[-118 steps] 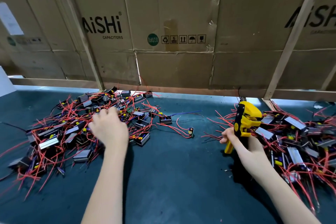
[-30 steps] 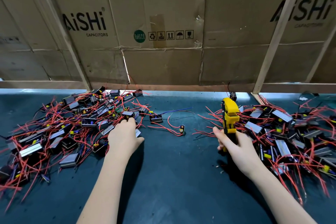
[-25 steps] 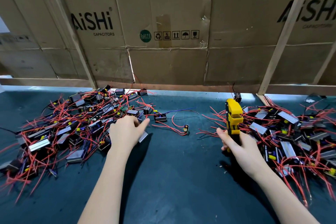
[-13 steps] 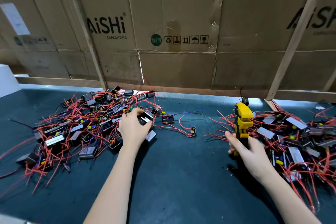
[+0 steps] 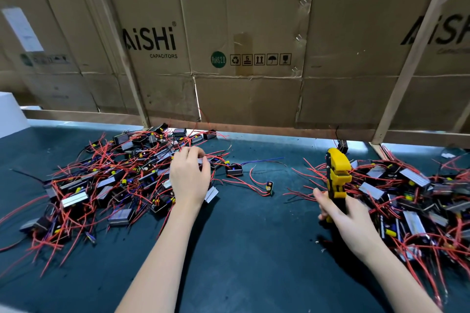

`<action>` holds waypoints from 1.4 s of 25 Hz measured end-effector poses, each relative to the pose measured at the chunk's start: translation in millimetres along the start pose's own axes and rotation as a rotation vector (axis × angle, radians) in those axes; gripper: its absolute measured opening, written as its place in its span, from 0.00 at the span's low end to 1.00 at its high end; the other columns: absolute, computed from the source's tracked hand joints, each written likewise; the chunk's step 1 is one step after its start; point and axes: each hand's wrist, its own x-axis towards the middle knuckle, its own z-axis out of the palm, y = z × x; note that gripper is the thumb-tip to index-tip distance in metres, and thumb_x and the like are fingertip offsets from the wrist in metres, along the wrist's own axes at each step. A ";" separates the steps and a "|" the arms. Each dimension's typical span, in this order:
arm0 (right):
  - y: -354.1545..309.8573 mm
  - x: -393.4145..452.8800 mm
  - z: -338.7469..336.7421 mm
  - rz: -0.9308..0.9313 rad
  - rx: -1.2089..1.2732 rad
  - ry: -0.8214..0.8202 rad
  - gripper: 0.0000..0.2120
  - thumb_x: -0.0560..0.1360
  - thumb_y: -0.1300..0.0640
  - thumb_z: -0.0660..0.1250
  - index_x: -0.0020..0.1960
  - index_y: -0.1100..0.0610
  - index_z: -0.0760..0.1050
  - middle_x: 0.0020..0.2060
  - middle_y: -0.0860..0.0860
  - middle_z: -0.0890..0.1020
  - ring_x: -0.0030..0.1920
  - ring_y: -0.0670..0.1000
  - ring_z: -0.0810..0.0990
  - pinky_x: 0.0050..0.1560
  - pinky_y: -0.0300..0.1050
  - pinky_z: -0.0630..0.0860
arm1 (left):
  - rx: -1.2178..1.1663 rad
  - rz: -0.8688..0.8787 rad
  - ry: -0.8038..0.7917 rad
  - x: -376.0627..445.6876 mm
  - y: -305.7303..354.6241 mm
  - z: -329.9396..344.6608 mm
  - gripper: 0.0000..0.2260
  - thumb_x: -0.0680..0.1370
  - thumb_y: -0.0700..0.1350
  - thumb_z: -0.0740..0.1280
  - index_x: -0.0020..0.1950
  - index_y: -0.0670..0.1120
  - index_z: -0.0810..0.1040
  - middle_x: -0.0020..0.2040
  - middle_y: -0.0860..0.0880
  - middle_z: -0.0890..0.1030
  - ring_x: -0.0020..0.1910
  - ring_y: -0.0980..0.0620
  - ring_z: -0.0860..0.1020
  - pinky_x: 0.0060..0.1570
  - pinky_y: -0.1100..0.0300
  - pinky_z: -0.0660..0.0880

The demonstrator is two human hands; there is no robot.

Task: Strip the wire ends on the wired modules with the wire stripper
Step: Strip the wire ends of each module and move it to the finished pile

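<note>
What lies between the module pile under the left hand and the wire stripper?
Nothing blocks the way: bare mat separates the left hand on the pile from the stripper in the right hand. One stray module lies farther back.

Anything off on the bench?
A small board with red leads lies alone on the mat between the two module piles. The cardboard wall behind is creased and split at a seam. Nothing else.

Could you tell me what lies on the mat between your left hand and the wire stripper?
In the head view, between the left hand and the wire stripper: two stray modules with loose wires.
</note>
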 end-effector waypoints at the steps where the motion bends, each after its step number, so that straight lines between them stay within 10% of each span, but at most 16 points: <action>1: -0.3 1.1 -0.6 -0.003 0.000 0.002 0.24 0.66 0.35 0.68 0.35 0.57 0.72 0.27 0.46 0.74 0.32 0.48 0.76 0.48 0.56 0.75 | -0.040 0.015 -0.079 3.7 2.8 5.2 0.06 0.75 0.36 0.67 0.52 0.41 0.79 0.49 0.44 0.81 0.49 0.42 0.77 0.49 0.49 0.73; 5: 0.7 1.6 0.2 -0.006 0.002 0.001 0.27 0.65 0.33 0.68 0.35 0.58 0.71 0.27 0.46 0.74 0.32 0.47 0.76 0.46 0.52 0.73 | 0.120 0.051 -0.476 17.7 5.1 25.2 0.10 0.81 0.42 0.61 0.60 0.42 0.75 0.55 0.43 0.80 0.56 0.42 0.75 0.51 0.50 0.73; 12: 0.1 2.5 -0.8 0.015 0.027 0.013 0.35 0.57 0.23 0.68 0.35 0.56 0.72 0.28 0.46 0.74 0.32 0.48 0.75 0.43 0.50 0.72 | 0.629 -0.006 -0.652 46.0 26.9 37.1 0.08 0.76 0.41 0.67 0.55 0.45 0.77 0.56 0.44 0.81 0.57 0.43 0.79 0.53 0.55 0.71; 16: 0.4 2.9 0.4 -0.008 0.022 0.014 0.34 0.60 0.27 0.68 0.39 0.61 0.74 0.28 0.46 0.75 0.32 0.48 0.75 0.43 0.50 0.72 | 0.459 -0.144 -0.523 58.7 26.8 28.4 0.08 0.75 0.49 0.70 0.51 0.49 0.84 0.55 0.44 0.82 0.59 0.42 0.74 0.56 0.54 0.70; 21: 0.1 2.9 -1.2 -0.009 -0.041 0.017 0.39 0.58 0.22 0.65 0.39 0.60 0.74 0.28 0.47 0.76 0.33 0.49 0.75 0.43 0.48 0.73 | 0.169 -0.036 0.068 96.1 41.0 -11.5 0.04 0.70 0.47 0.70 0.43 0.49 0.82 0.55 0.48 0.81 0.60 0.40 0.70 0.56 0.50 0.61; 27: 1.3 3.2 -0.3 -0.013 -0.063 0.011 0.31 0.62 0.26 0.65 0.39 0.55 0.73 0.28 0.44 0.74 0.34 0.48 0.74 0.43 0.48 0.71 | 0.310 -0.068 -0.407 112.1 44.3 -37.4 0.08 0.73 0.42 0.68 0.51 0.49 0.75 0.46 0.49 0.82 0.52 0.44 0.78 0.58 0.52 0.61; 30: 0.4 3.0 -1.1 -0.005 -0.052 0.007 0.29 0.62 0.26 0.65 0.39 0.54 0.73 0.28 0.44 0.73 0.34 0.48 0.74 0.42 0.47 0.70 | 0.440 -0.037 -0.169 105.7 49.0 -45.3 0.14 0.73 0.38 0.66 0.57 0.42 0.69 0.45 0.42 0.83 0.48 0.39 0.79 0.56 0.50 0.64; 33: -0.2 3.1 -0.6 -0.007 -0.065 -0.006 0.23 0.64 0.28 0.65 0.37 0.48 0.74 0.27 0.43 0.76 0.33 0.46 0.75 0.42 0.43 0.70 | 0.021 0.134 0.059 92.6 71.8 -59.1 0.14 0.75 0.41 0.68 0.60 0.44 0.74 0.49 0.44 0.83 0.50 0.40 0.79 0.55 0.50 0.69; 35: 0.0 2.4 0.9 -0.007 -0.072 -0.005 0.20 0.66 0.30 0.68 0.37 0.47 0.74 0.28 0.43 0.77 0.34 0.45 0.75 0.43 0.44 0.71 | -0.398 0.252 -0.191 73.4 90.0 -63.0 0.13 0.72 0.42 0.70 0.57 0.46 0.78 0.47 0.50 0.83 0.48 0.50 0.80 0.53 0.59 0.73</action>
